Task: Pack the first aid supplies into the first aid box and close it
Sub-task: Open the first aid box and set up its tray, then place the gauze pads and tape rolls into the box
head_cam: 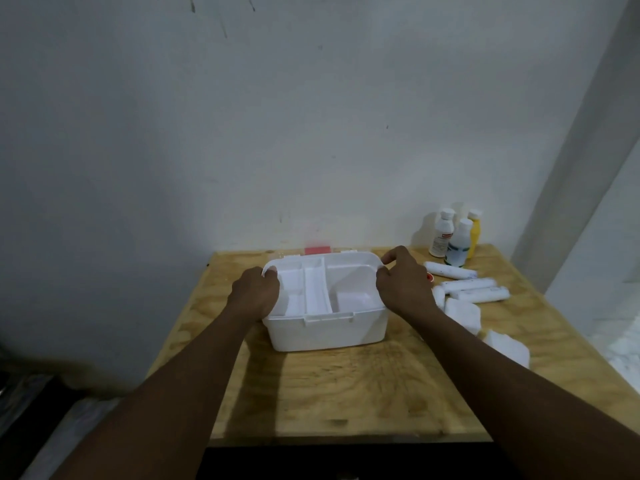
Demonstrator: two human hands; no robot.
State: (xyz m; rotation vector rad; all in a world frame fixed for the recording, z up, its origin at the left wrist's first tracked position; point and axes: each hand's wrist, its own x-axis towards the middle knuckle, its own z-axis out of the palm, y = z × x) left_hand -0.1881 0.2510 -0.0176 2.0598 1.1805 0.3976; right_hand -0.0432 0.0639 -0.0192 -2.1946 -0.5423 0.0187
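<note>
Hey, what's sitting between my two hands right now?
In the head view, the open first aid box with its white divided tray lies between the left hand and right hand; both grip its rim.

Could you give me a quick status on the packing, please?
Left hand and right hand gripping first aid box sides. Box open, empty. Supplies unpacked, right. Nothing obstructing.

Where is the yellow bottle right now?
The yellow bottle stands upright at the table's far right corner by the wall, just behind two white bottles.
</note>
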